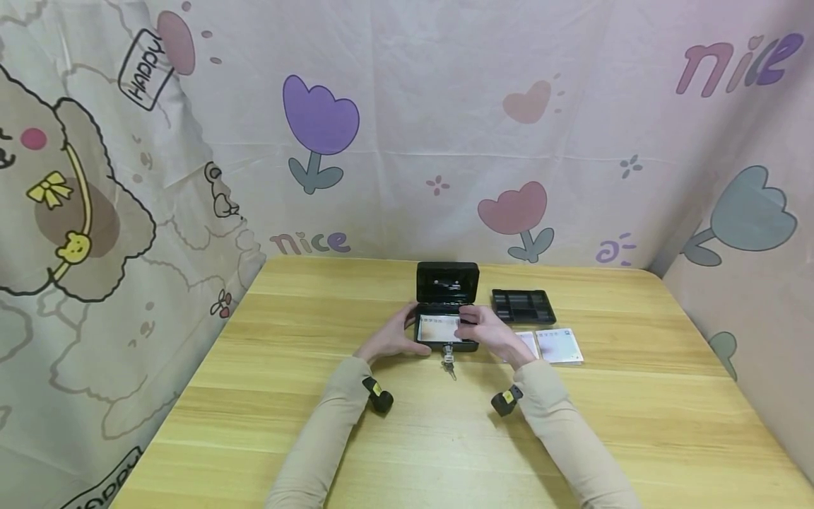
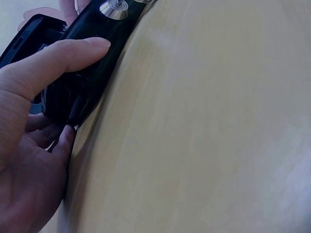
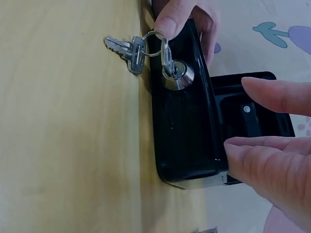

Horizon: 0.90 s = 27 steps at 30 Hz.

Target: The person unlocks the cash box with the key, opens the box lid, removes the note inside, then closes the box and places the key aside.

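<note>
A black cash box stands on the table with its lid raised. Inside lies a pale printed card. My left hand grips the box's left end, thumb across the front wall and the other fingers round the side. Over the box's right half is my right hand. Its thumb and a finger are spread at the rim, with no object showing between them. A key sits in the front lock, and a second key hangs from the ring.
A black compartment tray lies right of the box, near the back. In front of it are two pale printed card stacks, one partly behind my right hand. A patterned cloth hangs behind the wooden table.
</note>
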Tool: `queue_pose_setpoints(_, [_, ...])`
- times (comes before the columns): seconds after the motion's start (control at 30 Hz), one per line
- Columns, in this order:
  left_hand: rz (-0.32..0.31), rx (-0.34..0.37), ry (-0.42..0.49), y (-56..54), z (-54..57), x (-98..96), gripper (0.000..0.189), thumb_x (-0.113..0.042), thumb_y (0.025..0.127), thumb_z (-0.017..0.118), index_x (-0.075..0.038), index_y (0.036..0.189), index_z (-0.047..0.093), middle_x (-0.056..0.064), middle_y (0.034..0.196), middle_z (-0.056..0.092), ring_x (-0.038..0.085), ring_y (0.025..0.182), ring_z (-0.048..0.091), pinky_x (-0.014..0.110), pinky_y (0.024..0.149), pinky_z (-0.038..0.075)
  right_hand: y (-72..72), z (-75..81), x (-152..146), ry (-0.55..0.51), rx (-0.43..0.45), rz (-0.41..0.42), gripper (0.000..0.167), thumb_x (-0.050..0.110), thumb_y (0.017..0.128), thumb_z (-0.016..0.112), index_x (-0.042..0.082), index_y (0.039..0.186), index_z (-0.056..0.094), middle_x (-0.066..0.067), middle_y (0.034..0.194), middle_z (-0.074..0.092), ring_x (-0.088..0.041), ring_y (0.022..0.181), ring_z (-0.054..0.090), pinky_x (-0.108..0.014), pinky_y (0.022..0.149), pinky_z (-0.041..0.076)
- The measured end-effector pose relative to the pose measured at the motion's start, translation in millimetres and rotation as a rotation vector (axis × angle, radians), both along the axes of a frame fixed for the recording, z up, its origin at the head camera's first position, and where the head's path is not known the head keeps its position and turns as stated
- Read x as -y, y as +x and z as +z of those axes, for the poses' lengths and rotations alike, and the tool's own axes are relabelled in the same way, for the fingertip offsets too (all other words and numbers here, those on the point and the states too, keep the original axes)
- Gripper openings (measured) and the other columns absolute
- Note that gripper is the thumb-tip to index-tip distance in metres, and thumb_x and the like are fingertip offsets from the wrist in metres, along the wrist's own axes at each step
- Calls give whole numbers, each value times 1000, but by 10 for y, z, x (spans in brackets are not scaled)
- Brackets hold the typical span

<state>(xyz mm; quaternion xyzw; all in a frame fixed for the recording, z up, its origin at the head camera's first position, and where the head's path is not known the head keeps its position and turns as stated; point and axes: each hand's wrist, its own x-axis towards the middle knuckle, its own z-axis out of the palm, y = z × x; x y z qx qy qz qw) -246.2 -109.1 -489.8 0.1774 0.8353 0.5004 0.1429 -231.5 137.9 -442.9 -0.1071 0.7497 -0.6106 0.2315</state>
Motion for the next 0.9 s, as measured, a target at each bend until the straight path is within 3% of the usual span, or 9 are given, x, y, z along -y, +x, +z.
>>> queue_pose_setpoints(0.6, [4, 0, 27, -5, -11, -5, 116, -14, 72, 90, 2, 159, 15, 25, 166, 21, 40, 150, 34, 48, 126, 30, -25, -25, -20, -2, 44, 1, 63, 8, 100, 55, -9, 154, 27, -32, 158, 32, -45, 143, 41, -57, 122, 34])
queue_pose_setpoints(0.9, [10, 15, 36, -12, -13, -4, 116, -13, 71, 90, 3, 159, 16, 24, 166, 21, 40, 150, 33, 46, 127, 29, -38, -40, -15, -122, 92, 6, 66, -2, 96, 54, -13, 153, 22, -34, 158, 31, -44, 149, 33, -51, 125, 30])
